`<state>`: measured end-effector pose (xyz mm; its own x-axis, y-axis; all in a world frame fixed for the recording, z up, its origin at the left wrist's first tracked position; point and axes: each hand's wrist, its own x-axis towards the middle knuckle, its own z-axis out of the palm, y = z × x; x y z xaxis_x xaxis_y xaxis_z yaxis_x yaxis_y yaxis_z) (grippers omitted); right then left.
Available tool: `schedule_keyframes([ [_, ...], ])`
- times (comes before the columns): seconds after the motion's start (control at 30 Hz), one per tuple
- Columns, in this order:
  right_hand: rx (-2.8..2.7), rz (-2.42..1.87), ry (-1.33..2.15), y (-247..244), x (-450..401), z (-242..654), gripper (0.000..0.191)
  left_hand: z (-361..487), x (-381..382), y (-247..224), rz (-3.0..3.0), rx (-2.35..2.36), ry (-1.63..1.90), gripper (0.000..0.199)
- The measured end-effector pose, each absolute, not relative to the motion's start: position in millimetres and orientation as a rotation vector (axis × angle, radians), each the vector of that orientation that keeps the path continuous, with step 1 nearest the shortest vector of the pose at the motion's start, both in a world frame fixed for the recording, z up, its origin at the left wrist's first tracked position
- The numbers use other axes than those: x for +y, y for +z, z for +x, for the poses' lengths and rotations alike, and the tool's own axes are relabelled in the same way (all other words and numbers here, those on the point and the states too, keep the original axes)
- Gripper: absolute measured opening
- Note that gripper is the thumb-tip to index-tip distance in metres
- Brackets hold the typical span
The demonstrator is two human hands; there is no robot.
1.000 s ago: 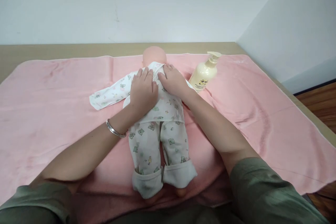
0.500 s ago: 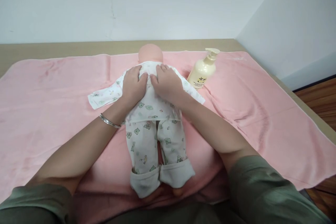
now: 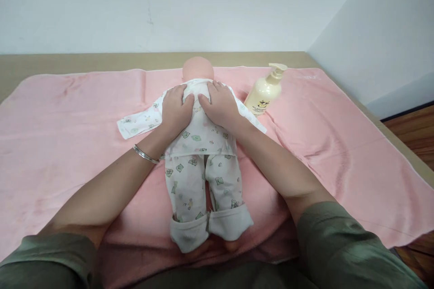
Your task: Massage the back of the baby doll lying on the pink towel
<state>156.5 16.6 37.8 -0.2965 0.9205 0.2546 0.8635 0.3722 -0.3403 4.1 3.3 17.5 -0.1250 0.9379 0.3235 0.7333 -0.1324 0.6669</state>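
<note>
Both hands down on a baby doll (image 3: 203,142) with a smooth, bald, pinkish head (image 3: 198,68), dressed in a white printed cloth top and matching trousers (image 3: 190,180). Left hand (image 3: 176,109) palm down, fingers laid out flat over the upper left part of the top, fingertips toward the head. Right hand (image 3: 220,104) likewise flattened, fingers extended, on the upper right part. Thumbs angled inward, near each other, a narrow strip of cloth showing between. Doll lies lengthwise under and between the hands: head just beyond the fingertips, legs running back from the wrists toward the person, trouser ends in thick, pale turned-up cuffs (image 3: 230,222). One cloth sleeve (image 3: 140,123) stretches outward to the left of the left hand; the other emerges to the right of the right hand, partly covered. Beyond that, to the right of the right hand, a cream-yellow pump bottle (image 3: 263,95) with a small dark cartoon print, leaning. Thin silver-coloured metal bangle (image 3: 145,154) behind the left hand, on its wrist. Beneath everything, a soft pink cloth (image 3: 325,144), rumpled right of the right forearm. Pale wood-coloured tabletop (image 3: 101,61) edges out past the hands, against a white wall (image 3: 217,9).
</note>
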Motion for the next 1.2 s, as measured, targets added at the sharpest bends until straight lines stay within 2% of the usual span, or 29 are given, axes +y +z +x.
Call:
schedule_keyframes([
  [0.2, -2.293, -1.514, 0.258, 41.7, 23.0, 162.5, 0.052, 11.4, -5.2, 24.0, 1.895, 1.891, 1.083, 0.056],
  [0.4, -2.418, -1.541, 0.33, 54.6, 22.2, 164.9, 0.067, 23.3, -23.8, 36.8, 1.894, 1.832, 0.935, 0.067],
  [0.6, -2.357, -1.657, 0.085, 50.5, -24.6, 136.6, 0.066, 3.2, 0.9, 34.3, 1.812, 1.809, 0.965, 0.062],
  [0.73, -2.296, -1.624, 0.176, 45.3, -20.1, 135.2, 0.065, -0.4, 5.7, 23.0, 1.865, 1.823, 1.011, 0.056],
  [0.9, -2.238, -1.597, 0.345, 41.5, 18.6, 149.8, 0.064, 18.6, -22.0, 22.0, 2.121, 1.783, 1.024, 0.062],
  [1.2, -2.374, -1.567, 0.09, 44.6, -0.7, 144.8, 0.06, -0.3, 2.1, 26.1, 1.896, 1.831, 1.02, 0.059],
])
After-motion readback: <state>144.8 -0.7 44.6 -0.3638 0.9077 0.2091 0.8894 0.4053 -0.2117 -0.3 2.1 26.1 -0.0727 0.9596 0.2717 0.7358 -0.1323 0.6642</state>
